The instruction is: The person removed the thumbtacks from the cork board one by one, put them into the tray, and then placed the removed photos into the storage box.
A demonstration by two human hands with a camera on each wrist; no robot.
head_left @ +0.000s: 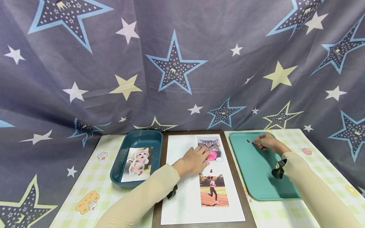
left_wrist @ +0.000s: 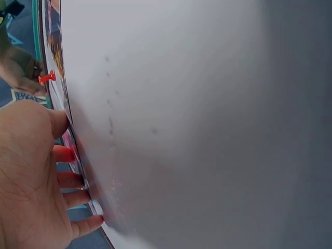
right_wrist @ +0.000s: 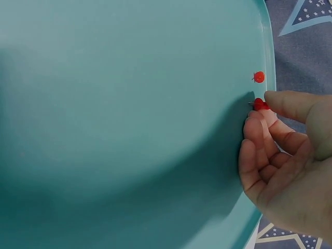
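Observation:
My right hand pinches a red push pin between thumb and forefinger at the far edge of the green tray. A second red push pin lies on the tray beside those fingertips. With fingers spread, my left hand rests on a photo of a tabby cat with a pink ball, covering its left part. That photo is on the white board in its brown frame. Below it, a photo of a runner has a red push pin at its top.
Left of the board stands a dark teal basin with a kitten photo inside. A checked tablecloth lies under everything. Behind the table hangs a grey star-patterned curtain.

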